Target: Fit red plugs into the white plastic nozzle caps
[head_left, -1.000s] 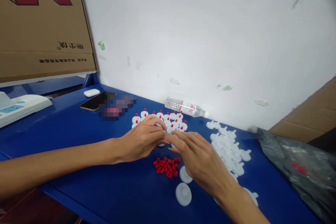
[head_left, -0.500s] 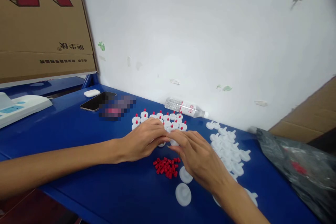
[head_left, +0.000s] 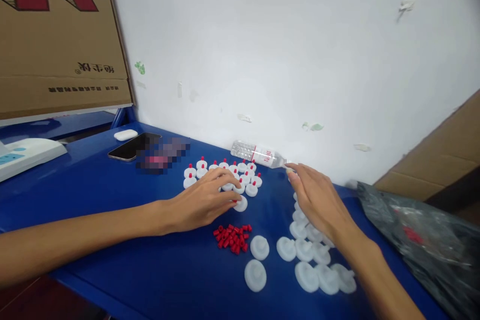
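Note:
My left hand [head_left: 208, 195] is closed by its fingertips on the red tip of a white disc-shaped plastic piece [head_left: 242, 204], at the front of a group of similar pieces. Those white pieces with red caps [head_left: 251, 188] stand upright, and my left fingers partly cover some of them. My right hand [head_left: 318, 200] holds nothing, its fingers stretched out and the thumb apart. It hovers above the white discs without caps [head_left: 307, 276], hiding part of them. A pile of loose red caps [head_left: 232, 238] lies in front of my left hand, with two uncapped white discs [head_left: 255, 275] beside it.
A plastic bottle [head_left: 258, 154] lies along the wall behind the pieces. At the left are a phone [head_left: 131, 147], a white case [head_left: 125, 135], a power strip [head_left: 32, 157] and a cardboard box [head_left: 67, 50]. A dark plastic bag [head_left: 412, 240] lies right.
My hands have parted. The right one has let go and moved right over the uncapped discs, while the left one stays with the capped piece. The view has shifted slightly.

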`<state>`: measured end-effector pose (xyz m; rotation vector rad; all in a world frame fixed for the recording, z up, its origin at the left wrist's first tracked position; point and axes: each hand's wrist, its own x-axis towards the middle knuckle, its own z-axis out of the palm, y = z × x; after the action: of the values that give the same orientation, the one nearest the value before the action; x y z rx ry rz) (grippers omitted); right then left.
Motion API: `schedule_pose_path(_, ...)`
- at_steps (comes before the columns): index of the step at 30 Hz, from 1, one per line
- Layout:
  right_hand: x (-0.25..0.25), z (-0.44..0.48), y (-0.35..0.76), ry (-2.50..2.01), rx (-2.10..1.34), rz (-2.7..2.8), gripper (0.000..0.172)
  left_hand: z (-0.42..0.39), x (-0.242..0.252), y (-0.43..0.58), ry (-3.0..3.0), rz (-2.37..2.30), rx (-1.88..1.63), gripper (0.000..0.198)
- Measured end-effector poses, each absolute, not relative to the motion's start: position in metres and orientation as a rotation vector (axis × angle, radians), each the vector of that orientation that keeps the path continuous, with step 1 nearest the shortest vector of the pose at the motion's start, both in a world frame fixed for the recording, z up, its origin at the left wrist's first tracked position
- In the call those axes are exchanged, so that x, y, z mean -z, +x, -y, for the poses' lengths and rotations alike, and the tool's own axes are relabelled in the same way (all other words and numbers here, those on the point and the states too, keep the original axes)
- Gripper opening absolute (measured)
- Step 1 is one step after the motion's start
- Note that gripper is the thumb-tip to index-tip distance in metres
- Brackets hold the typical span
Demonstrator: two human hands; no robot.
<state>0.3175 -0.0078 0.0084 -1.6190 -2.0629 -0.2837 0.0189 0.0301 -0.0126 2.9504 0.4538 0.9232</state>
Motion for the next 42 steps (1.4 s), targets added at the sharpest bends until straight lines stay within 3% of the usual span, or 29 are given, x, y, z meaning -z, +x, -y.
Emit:
schedule_pose_path(4, 0.006, -0.004, 0.345, -1.851, 0.144, 2.039, 0.058, -0.032, 0.016, 0.019, 3.011, -0.54, -0.829, 0.02)
schedule_pose_path(9, 0.02, -0.016, 0.358, -1.963, 0.116, 2.052, 0.063, -0.032, 0.017, 0.02, 3.058, -0.566, -0.809, 0.026)
schedule_pose_path(19, 0.01, -0.014, 0.349, -1.742, 0.104, 2.22, 0.055, -0.03, 0.017, 0.02, 3.141, -0.657, -0.676, 0.04)
schedule_pose_path(27, 0.012, -0.006, 0.334, -1.619, 0.111, 2.286, 0.053, -0.025, 0.007, 0.018, 3.087, -0.466, -0.73, 0.027)
schedule_pose_path(36, 0.014, -0.006, 0.336, -1.603, 0.194, 2.319, 0.049, -0.013, -0.003, 0.015, 3.075, -0.261, -0.499, 0.032)
schedule_pose_path(42, 0.006, -0.003, 0.329, -1.559, 0.238, 2.339, 0.044, -0.014, -0.002, 0.016, 3.065, -0.219, -0.585, 0.025)
